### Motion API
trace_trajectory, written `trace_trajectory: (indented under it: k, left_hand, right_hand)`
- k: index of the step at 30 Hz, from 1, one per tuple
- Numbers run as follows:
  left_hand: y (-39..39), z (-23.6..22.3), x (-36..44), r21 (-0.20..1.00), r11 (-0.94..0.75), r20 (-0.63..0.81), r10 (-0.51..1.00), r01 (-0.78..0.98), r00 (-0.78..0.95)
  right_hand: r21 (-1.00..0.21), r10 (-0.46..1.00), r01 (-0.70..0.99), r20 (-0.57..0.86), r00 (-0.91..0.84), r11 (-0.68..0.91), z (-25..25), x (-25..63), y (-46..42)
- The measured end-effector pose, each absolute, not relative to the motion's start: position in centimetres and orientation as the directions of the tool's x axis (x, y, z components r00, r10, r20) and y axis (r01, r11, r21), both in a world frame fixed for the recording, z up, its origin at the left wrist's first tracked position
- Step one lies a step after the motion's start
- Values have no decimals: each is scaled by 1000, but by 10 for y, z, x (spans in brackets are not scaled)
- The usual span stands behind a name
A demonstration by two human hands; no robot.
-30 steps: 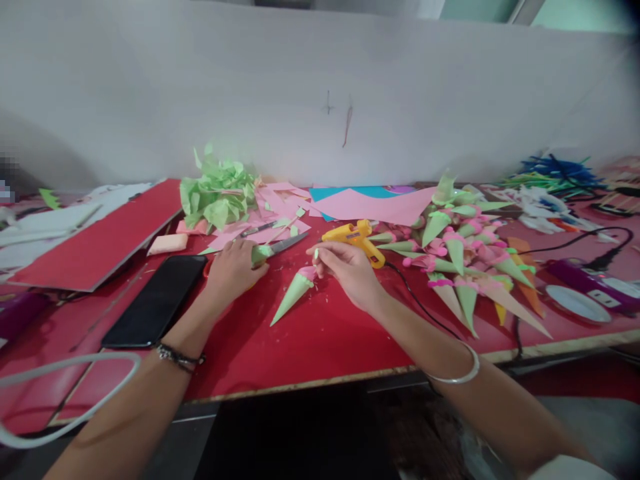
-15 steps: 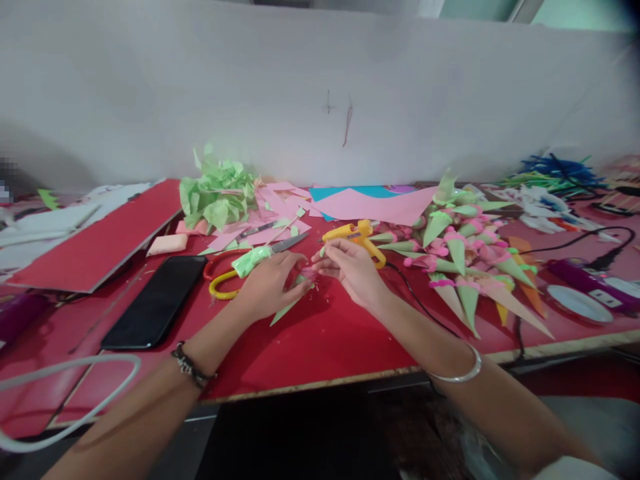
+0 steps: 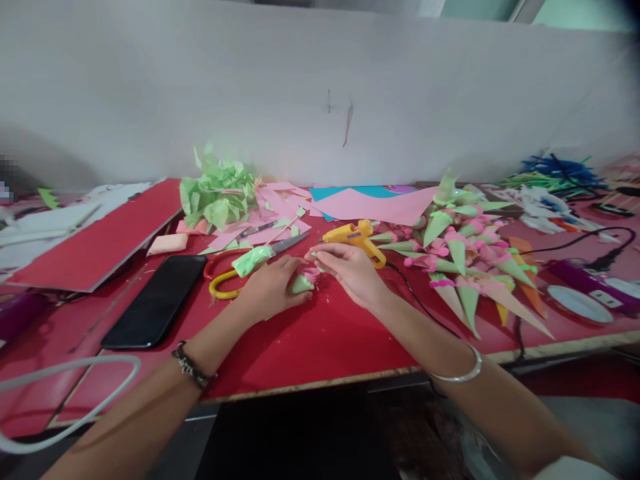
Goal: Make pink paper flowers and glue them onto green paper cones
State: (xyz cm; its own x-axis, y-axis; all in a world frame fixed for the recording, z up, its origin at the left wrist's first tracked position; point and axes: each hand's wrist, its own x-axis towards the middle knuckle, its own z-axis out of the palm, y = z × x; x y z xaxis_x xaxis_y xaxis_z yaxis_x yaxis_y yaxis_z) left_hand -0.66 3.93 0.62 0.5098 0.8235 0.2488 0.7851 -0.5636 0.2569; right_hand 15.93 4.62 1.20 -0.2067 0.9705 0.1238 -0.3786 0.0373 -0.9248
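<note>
My left hand is closed around a light green paper cone with pink at its open end; the palm hides most of the cone. Just to the right, my right hand pinches a tiny pale green bit between thumb and fingers, close to the cone's pink end. Behind my right hand lies a yellow glue gun. Scissors with red and yellow handles, partly wrapped in green, lie behind my left hand.
Finished-looking paper cones are heaped on the right. Crumpled green tissue paper and pink paper scraps lie at the back. A black phone rests on the left, near a red board. The glue gun's cord passes behind my right forearm.
My left hand has turned the cone, so its pale green side shows more and its tip is now hidden. The right hand has shifted slightly left, still pinching.
</note>
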Motion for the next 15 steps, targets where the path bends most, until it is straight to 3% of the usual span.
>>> trace_trajectory:
  k: [6, 9, 15]
  left_hand:
    - [42, 5, -8, 459, -527, 243, 848, 715, 470]
    - [44, 8, -7, 548, -444, 249, 896, 709, 368]
    - [45, 14, -4, 748, -316, 192, 945, 584, 266]
  right_hand:
    - [-909, 962, -409, 175, -211, 76, 15, 159, 45]
    - [-912, 955, -390, 216, -205, 123, 15, 160, 46]
    - [-944, 918, -146, 322, -233, 295, 14, 164, 45]
